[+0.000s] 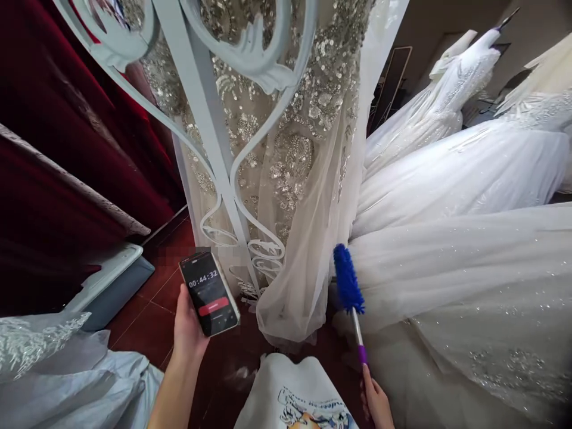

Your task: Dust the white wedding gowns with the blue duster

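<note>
My left hand [186,330] holds up a black phone [209,292] whose screen shows a running timer and a red button. My right hand [376,400] grips the purple handle of a duster with a fluffy blue head [348,278]. The blue head rests against the hem of a white tulle gown [447,268], close to the sheer train of a sequinned champagne dress [290,149]. That dress hangs behind a white ornate metal stand [210,119]. The phone is held in front of the foot of the stand.
Several more white gowns [456,95] fill the right side. Dark red curtains [67,149] hang at the left above a pale blue lidded box [116,280]. Lace fabric [44,357] lies at the lower left on a dark red tile floor [147,322].
</note>
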`<action>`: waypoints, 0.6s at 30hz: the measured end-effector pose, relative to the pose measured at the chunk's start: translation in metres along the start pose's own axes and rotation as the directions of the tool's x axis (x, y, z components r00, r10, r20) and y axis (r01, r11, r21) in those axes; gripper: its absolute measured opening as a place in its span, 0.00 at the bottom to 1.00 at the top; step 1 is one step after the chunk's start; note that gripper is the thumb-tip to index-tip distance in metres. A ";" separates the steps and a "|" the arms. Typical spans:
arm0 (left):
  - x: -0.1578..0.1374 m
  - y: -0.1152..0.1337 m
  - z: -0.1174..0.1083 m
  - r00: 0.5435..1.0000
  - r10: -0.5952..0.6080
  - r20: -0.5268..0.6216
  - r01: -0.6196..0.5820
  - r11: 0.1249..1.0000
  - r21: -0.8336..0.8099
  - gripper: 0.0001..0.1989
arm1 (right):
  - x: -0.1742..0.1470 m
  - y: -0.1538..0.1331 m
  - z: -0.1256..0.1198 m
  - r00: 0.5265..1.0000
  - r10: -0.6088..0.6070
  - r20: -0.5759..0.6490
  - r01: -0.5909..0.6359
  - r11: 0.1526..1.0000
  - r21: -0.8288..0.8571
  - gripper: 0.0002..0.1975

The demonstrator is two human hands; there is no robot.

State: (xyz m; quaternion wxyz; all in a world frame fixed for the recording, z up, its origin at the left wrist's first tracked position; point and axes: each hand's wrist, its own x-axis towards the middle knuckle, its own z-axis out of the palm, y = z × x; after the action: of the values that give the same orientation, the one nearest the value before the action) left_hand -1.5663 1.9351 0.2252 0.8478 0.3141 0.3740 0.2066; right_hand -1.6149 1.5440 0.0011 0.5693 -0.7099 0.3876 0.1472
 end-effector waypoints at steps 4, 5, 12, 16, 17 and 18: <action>-0.025 -0.015 0.025 0.999 -0.035 -0.025 0.037 0.998 0.051 0.20 | -0.019 -0.036 -0.033 0.992 -0.028 -0.124 0.041 0.994 0.102 0.29; -0.032 -0.020 0.029 0.999 -0.036 -0.030 0.037 0.998 0.054 0.20 | -0.023 -0.050 -0.041 0.988 -0.040 -0.148 0.059 0.990 0.126 0.29; -0.090 -0.085 0.039 0.999 -0.038 -0.030 0.038 0.999 0.007 0.18 | -0.016 -0.114 -0.108 0.956 -0.249 -0.153 0.268 0.955 0.126 0.29; -0.123 -0.130 0.034 0.990 -0.096 0.103 0.105 0.991 -0.085 0.21 | 0.001 -0.107 -0.160 0.958 -0.266 -0.104 0.273 0.961 0.049 0.29; -0.129 -0.140 0.032 0.977 -0.118 0.179 0.140 0.984 -0.114 0.22 | 0.004 -0.105 -0.171 0.961 -0.262 -0.088 0.266 0.964 0.032 0.29; -0.135 -0.149 0.030 0.957 -0.133 0.259 0.174 0.975 -0.141 0.24 | 0.007 -0.103 -0.180 0.964 -0.257 -0.069 0.259 0.966 0.021 0.30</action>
State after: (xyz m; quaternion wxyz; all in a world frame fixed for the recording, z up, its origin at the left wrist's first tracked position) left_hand -1.6115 1.7374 0.2066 0.9241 0.2372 0.2703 0.1291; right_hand -1.5782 1.3802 0.1238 0.5813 -0.7500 0.3127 0.0425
